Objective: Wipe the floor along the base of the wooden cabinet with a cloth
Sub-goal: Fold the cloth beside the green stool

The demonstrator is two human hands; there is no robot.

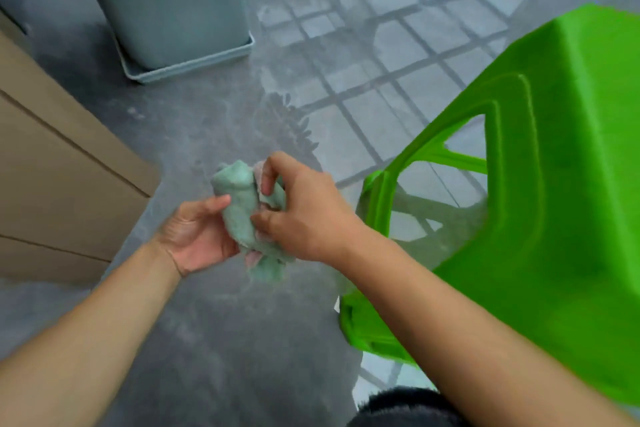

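Note:
A crumpled pale green cloth point(239, 204) is held in the air above the grey floor point(207, 322), between both hands. My left hand point(197, 236) cups it from below and the left, thumb pressed on the cloth. My right hand point(301, 215) pinches its upper right folds with fingers and thumb. The wooden cabinet point(59, 177) stands at the left, its corner close to my left hand. The cabinet's base is out of sight.
A bright green plastic stool point(540, 204) stands close on the right, beside my right forearm. A grey bin point(173, 3) on a tray sits at the back by the cabinet. The shiny floor reflects a window grille. Something dark point(401, 409) shows at the bottom edge.

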